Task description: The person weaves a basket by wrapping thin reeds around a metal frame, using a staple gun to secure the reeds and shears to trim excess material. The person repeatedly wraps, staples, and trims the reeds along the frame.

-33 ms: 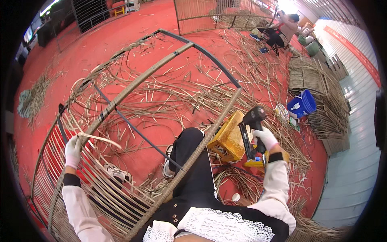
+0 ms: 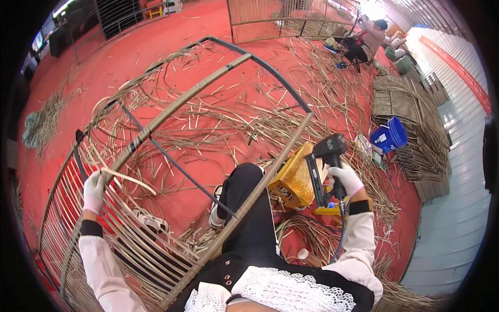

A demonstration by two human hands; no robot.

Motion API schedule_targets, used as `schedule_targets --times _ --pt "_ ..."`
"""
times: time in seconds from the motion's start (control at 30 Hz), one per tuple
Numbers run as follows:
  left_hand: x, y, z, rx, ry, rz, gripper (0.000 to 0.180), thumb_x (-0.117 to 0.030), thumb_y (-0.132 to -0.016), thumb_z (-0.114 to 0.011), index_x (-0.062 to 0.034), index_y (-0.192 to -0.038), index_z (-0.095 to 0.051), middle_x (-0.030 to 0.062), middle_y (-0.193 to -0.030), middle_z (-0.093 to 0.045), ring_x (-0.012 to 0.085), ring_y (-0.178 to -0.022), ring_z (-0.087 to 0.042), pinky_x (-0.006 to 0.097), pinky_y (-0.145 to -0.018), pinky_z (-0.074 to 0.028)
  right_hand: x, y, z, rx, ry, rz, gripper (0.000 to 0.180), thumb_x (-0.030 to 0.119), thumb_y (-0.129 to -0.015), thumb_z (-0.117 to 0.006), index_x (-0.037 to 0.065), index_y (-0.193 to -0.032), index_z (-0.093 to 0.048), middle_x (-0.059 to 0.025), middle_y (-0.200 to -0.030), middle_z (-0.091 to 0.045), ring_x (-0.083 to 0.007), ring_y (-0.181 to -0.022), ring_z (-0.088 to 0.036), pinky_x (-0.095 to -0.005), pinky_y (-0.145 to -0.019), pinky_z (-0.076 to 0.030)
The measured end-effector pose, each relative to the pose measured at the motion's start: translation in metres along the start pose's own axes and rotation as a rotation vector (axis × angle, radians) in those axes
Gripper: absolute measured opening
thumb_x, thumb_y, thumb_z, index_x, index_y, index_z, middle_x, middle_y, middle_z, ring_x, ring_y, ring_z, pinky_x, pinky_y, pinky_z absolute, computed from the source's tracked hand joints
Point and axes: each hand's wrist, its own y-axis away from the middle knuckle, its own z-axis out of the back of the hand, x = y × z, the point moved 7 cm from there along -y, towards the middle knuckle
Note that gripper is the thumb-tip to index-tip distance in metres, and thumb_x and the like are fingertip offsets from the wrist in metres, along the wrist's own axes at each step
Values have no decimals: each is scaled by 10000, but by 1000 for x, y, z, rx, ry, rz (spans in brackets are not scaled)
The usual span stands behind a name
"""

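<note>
Down near the person's lap, a big curved frame (image 2: 156,130) of dark metal rods and cane-wrapped bars lay across their legs and over the red floor (image 2: 156,67). Thin cane strips were woven through its near end like the side of a basket. The left hand (image 2: 94,191), in a white glove, was closed around one loose cane strip (image 2: 127,178) at the edge of the woven part. The strip stuck out to the right from the hand.

The right hand (image 2: 345,179), also in a white glove, was wrapped tight around the grip of a black nail gun (image 2: 325,166). The gun was held up in the air, off to the right of the frame and not touching it. A blue hose (image 2: 340,236) hung down from its handle. Just beside the gun sat a yellow box (image 2: 293,177) on the floor.

Farther out, lots of loose cane strips (image 2: 291,119) lay all over the red floor. A blue bucket (image 2: 390,136) stood next to stacked woven panels (image 2: 416,130). Far off, another person (image 2: 364,39) sat on a low seat.
</note>
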Motion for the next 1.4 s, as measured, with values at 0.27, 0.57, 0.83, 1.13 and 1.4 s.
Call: schedule_targets --times 0.27,0.57,0.83,1.13,1.4 --pt "-25 3 0 -46 -252 -49 437 -349 -999 -503 4 -1192 -673 241 -1093 -691 385 -1068 -652 423 -938 -488 123 65 -289 483 324 2 201 115 -868 -631 5 -1029 -582 -19 -676 -561 -115 -533 -544 -267 -530 -451" --pt "-42 3 -3 45 -233 84 403 -422 -987 -485 -90 -1044 -708 190 -1020 -699 395 -1017 -637 479 -887 -495 143 52 -571 961 728 329 243 200 -831 -672 -27 -777 -603 -57 -617 -576 -149 -448 -575 -318 -465 -511" --pt "-47 8 -1 3 -357 87 267 -293 -964 -497 -104 -995 -682 178 -981 -690 401 -955 -644 472 -814 -527 148 47 -616 907 887 251 260 200 -877 -642 36 -704 -539 -27 -611 -544 -144 -453 -568 -311 -479 -495" --pt "-34 4 -1 20 -231 245 463 -479 -997 -439 -121 -1093 -717 166 -1082 -709 371 -1040 -654 452 -906 -514 141 52 -557 938 760 184 293 243 -883 -645 26 -700 -571 -36 -590 -551 -155 -481 -574 -308 -517 -492" --pt "-38 23 5 -447 -182 -28 390 -423 -1008 -544 -87 -1153 -679 195 -975 -711 385 -959 -676 402 -800 -532 116 -1 -141 160 299 40 177 233 -921 -656 89 -846 -584 -1 -686 -554 -91 -523 -519 -241 -483 -418"
